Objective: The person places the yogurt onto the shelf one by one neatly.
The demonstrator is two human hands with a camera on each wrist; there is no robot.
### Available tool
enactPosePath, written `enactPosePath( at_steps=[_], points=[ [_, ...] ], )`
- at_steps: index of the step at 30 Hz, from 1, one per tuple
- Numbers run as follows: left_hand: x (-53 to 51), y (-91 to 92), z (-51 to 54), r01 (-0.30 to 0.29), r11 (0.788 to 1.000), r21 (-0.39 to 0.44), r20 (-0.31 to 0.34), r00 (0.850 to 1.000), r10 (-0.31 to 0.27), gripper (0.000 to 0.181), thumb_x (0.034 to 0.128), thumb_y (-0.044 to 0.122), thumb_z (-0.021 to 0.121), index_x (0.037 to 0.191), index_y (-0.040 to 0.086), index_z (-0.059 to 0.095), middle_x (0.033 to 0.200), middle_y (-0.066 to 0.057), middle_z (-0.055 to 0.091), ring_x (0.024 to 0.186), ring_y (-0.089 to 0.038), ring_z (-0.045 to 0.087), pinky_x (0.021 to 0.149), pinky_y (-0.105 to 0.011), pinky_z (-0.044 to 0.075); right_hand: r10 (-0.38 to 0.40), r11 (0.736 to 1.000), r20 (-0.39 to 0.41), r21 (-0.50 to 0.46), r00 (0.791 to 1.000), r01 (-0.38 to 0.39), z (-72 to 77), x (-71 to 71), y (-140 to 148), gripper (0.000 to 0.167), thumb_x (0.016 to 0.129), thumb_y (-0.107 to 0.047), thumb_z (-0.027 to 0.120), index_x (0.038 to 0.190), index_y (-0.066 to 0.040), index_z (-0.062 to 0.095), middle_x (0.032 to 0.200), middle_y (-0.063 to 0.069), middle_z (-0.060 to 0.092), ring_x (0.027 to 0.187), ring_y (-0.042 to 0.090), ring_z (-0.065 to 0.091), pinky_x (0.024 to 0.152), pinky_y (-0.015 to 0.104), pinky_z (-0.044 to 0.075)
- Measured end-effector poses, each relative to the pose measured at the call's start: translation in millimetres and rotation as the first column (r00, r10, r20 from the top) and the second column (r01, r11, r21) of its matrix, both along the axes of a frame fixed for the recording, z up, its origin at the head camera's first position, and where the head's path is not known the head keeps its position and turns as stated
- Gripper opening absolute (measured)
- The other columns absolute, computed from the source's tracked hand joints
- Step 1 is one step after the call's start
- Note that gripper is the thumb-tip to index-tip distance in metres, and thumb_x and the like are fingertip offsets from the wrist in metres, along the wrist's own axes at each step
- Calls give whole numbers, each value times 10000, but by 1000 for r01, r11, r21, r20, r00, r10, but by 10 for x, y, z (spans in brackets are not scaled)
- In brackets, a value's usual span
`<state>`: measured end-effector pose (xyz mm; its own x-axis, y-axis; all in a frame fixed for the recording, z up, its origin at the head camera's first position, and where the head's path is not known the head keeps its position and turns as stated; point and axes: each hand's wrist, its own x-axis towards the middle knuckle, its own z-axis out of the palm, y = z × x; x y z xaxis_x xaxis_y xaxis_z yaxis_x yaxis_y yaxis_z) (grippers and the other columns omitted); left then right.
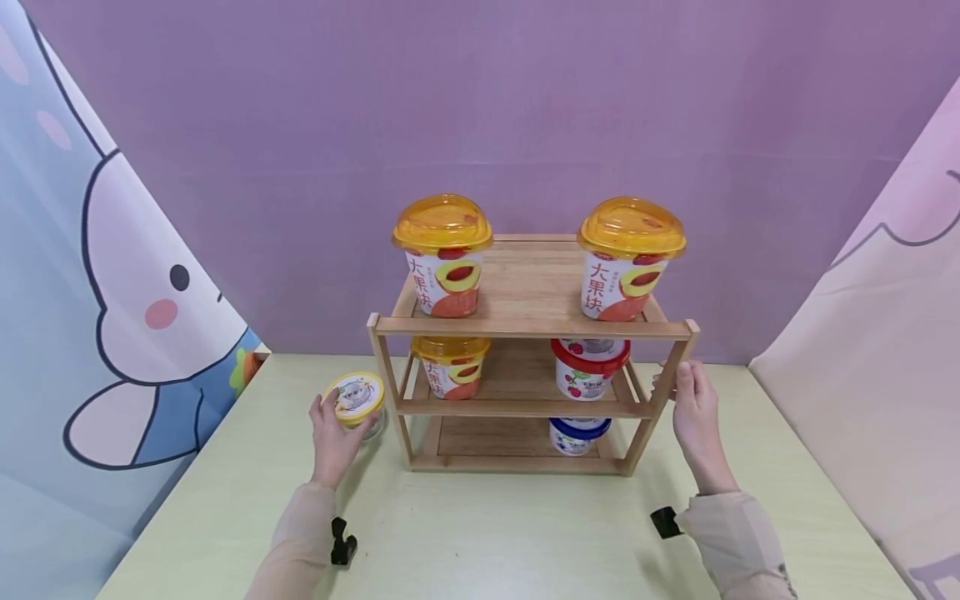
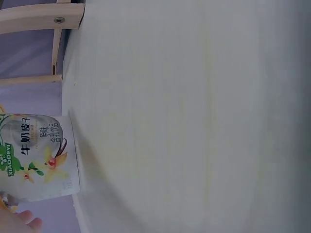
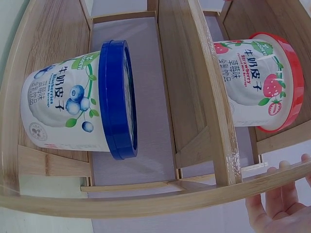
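My left hand (image 1: 335, 442) holds a yellow-lidded milk drink tub (image 1: 358, 393) by its upper part, thumb on the near side, fingers on the left. The white tub with vanilla flowers (image 2: 36, 155) is upright at the table left of a wooden shelf rack (image 1: 525, 327); whether its base touches the table is hard to tell. My right hand (image 1: 697, 417) grips the rack's right side post, fingers (image 3: 274, 199) curled behind it. On the right side of the rack, a red-lidded strawberry tub (image 3: 255, 82) sits on the middle tier and a blue-lidded blueberry tub (image 3: 68, 102) on the bottom tier.
Two orange-lidded peach cups (image 1: 450, 279) (image 1: 626, 283) stand at the left and right of the top tier. Another orange-lidded cup (image 1: 452, 375) is on the middle tier's left. A purple curtain (image 1: 525, 108) hangs behind the pale table (image 1: 510, 533), with printed curtains at both sides.
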<state>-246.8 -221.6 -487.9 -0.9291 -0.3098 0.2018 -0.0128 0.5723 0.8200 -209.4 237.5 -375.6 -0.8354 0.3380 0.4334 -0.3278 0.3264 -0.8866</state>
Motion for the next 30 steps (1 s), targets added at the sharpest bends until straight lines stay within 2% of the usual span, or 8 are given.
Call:
enactPosePath(
  at_steps=[13,23,30],
  points=[
    [-53,48,-47,-19,986,163,-39,999,26,869,711,214,738,1350,5,188,1312,-262,139,1170,-439,293,996,-517,249,-2,1000,1,-3,1000,2,-3,-8,-1,393,970,-268,289,1013,68,490,735,-102,530,686,3,529,674,111,431],
    [-69,77,-43,-54,979,196,-66,996,68,854,671,218,770,1306,-3,242,1249,-248,197,1127,-410,326,985,-507,277,-1,1000,-11,-13,1000,1,-7,-11,-2,396,971,-256,294,1011,88,486,725,-79,538,672,11,530,666,114,435],
    [-32,81,-19,-79,974,211,-68,993,95,854,657,234,780,1289,-10,260,1229,-237,224,1101,-377,340,983,-488,292,-2,1000,-3,-4,1000,2,-14,-12,6,381,970,-264,292,1003,60,490,750,-104,539,693,-2,535,676,111,433]
  ],
)
